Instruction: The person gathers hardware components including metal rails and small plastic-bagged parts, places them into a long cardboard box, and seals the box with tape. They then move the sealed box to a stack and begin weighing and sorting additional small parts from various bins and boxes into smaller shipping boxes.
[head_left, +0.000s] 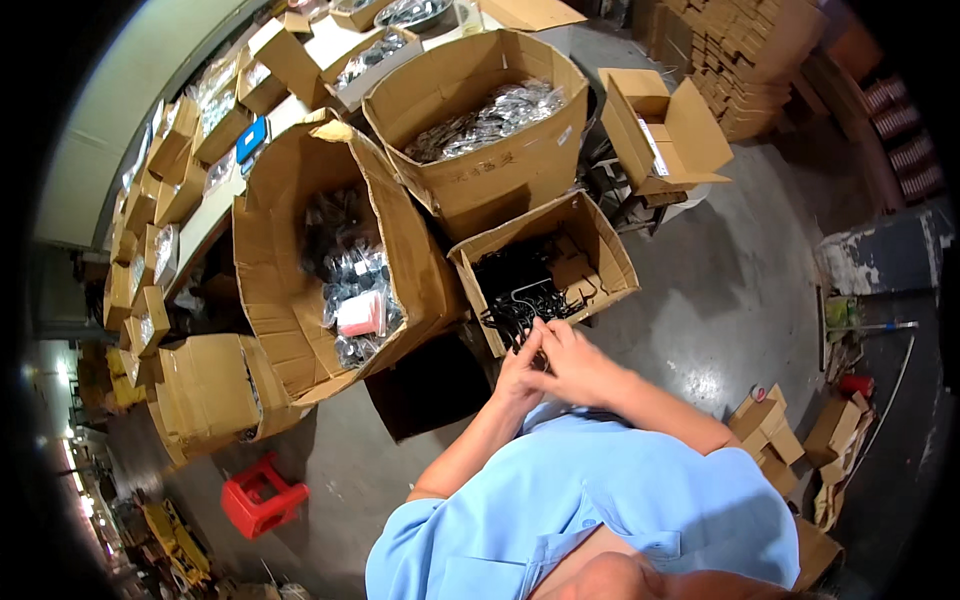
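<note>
My left hand [521, 378] and my right hand [578, 366] are close together at the near edge of a small cardboard box [612, 248]. Thin black bent metal pieces, like hooks [516, 330], stick out at the fingertips of both hands. The fingers of my left hand are curled around the lower part of this bunch, and my right hand's fingers pinch it from the other side. More black bent hooks [545, 290] lie tangled inside the small box, against a loose piece of cardboard. Where the bunch meets the box's contents is hard to make out.
Left of the small box stands a large open carton [275, 290] with bagged parts; behind it, another carton [500, 185] holds shiny bags. An empty open box [695, 135] is at the far right. A red stool [262, 497] stands at lower left, and a dark open box [425, 385] sits nearby.
</note>
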